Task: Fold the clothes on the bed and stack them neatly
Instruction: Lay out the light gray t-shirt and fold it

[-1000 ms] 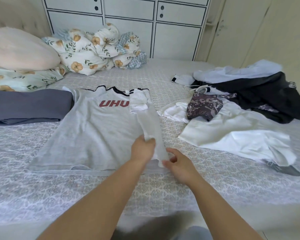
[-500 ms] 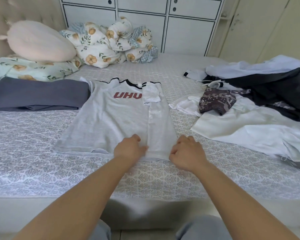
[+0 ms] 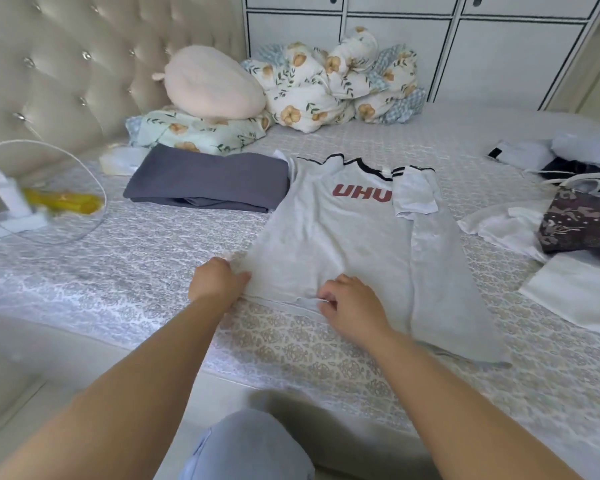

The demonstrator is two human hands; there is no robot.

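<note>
A light grey T-shirt (image 3: 340,237) with red letters and a black collar trim lies flat on the bed (image 3: 136,244), its right side and sleeve folded inward. My left hand (image 3: 217,282) grips the shirt's lower left corner at the hem. My right hand (image 3: 352,304) pinches the hem near its middle. A folded dark grey garment (image 3: 208,180) lies to the left of the shirt. Unfolded clothes are heaped at the right: white pieces (image 3: 575,289), a dark patterned piece (image 3: 582,223) and black fabric (image 3: 568,166).
A pink pillow (image 3: 212,83), floral pillow (image 3: 194,133) and bunched floral quilt (image 3: 340,81) sit at the head of the bed by the tufted headboard (image 3: 66,64). A white cable, charger and yellow object (image 3: 63,202) lie far left. White cabinets (image 3: 430,36) stand behind.
Both hands have shifted left along the hem, from the folded right edge to the left corner and middle. The view has turned left, showing the headboard and cable.
</note>
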